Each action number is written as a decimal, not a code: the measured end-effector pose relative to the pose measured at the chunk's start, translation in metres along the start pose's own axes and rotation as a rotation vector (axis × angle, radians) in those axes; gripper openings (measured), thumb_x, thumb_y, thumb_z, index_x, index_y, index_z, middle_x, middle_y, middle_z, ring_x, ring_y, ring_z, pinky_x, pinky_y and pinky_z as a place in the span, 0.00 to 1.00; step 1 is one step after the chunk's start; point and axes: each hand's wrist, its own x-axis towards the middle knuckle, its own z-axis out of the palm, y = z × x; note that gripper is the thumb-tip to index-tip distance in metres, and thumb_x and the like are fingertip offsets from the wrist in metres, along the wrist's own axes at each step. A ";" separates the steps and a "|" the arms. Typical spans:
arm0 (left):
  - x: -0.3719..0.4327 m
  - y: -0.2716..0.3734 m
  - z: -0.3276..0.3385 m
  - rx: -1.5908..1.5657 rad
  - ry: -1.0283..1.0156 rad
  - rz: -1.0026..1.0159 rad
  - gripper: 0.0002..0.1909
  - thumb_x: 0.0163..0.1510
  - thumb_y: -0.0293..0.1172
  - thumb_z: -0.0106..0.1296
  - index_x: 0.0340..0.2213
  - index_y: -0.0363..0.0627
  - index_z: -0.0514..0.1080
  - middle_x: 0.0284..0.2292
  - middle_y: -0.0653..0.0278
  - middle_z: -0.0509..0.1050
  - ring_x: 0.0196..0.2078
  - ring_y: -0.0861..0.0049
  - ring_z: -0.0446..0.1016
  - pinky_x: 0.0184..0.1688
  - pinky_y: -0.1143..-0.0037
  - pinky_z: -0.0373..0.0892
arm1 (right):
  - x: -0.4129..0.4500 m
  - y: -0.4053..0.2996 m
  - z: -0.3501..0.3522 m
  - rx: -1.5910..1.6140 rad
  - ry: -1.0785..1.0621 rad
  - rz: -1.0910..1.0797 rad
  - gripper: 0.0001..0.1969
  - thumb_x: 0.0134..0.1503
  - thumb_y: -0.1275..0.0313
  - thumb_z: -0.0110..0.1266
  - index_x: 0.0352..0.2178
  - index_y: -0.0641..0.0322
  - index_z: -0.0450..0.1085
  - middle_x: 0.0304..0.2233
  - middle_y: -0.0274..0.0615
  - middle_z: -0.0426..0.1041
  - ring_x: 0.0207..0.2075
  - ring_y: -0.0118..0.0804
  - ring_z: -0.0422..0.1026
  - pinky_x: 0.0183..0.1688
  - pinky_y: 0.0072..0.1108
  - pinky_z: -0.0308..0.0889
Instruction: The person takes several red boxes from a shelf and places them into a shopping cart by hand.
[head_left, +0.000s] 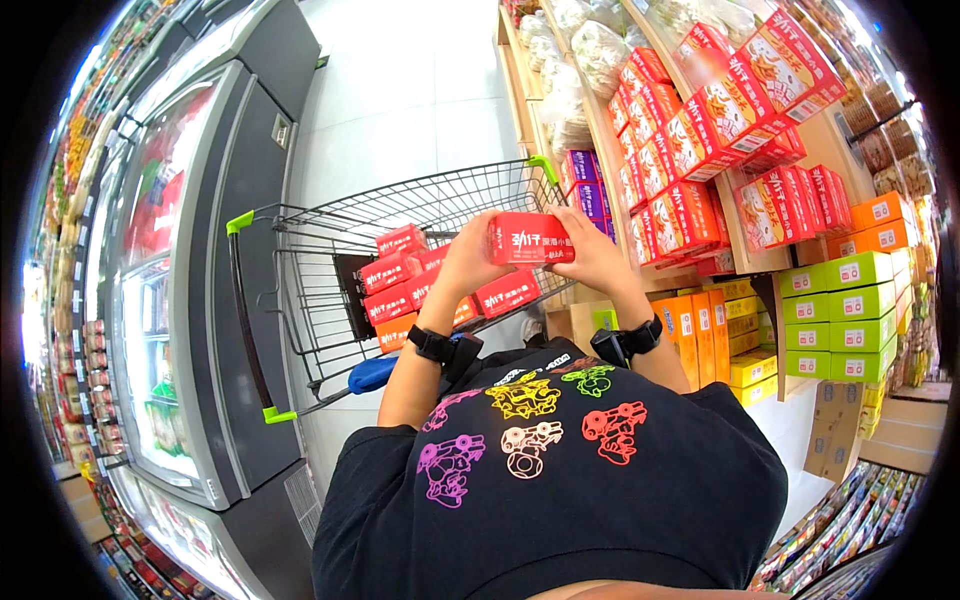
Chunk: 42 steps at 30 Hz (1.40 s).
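Note:
A red printed snack box (528, 241) is held over the right end of a wire shopping cart (315, 225). My left hand (472, 251) grips its left side, and my right hand (589, 247) grips the opposite side. Below, inside the cart, lie several red boxes (390, 271) of similar print, stacked at the left and partly hidden by my left forearm. An orange box (395, 331) sits at the near end of that stack. Another red box (508, 292) shows just beneath my hands.
Wooden shelving at the right carries stacked red boxes (697, 135), bagged goods (596, 56), purple boxes (586, 184) and green boxes (840, 319). A grey glass-door refrigerator (259, 187) stands left of the cart. Pale tiled floor (397, 97) runs between them. A blue item (373, 374) is at the cart's near side.

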 end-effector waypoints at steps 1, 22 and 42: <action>-0.002 -0.005 0.000 0.003 -0.002 0.012 0.41 0.26 0.34 0.66 0.44 0.38 0.61 0.40 0.51 0.68 0.45 0.59 0.67 0.47 0.70 0.63 | 0.002 -0.001 0.004 0.019 -0.056 0.041 0.39 0.36 0.69 0.62 0.51 0.59 0.53 0.49 0.49 0.58 0.51 0.48 0.59 0.51 0.29 0.58; -0.055 -0.123 -0.037 0.210 0.183 -0.161 0.48 0.30 0.35 0.63 0.53 0.45 0.52 0.46 0.48 0.62 0.50 0.53 0.59 0.51 0.62 0.58 | 0.072 -0.039 0.116 -0.026 -0.082 0.082 0.38 0.32 0.70 0.63 0.48 0.58 0.57 0.44 0.51 0.62 0.44 0.51 0.65 0.45 0.31 0.63; -0.081 -0.252 -0.014 -0.740 -0.253 -0.915 0.50 0.46 0.28 0.52 0.57 0.53 0.25 0.45 0.51 0.64 0.22 0.72 0.74 0.18 0.78 0.67 | 0.115 -0.010 0.260 -0.034 -0.247 0.267 0.32 0.43 0.80 0.47 0.52 0.56 0.53 0.43 0.64 0.60 0.37 0.59 0.67 0.36 0.37 0.66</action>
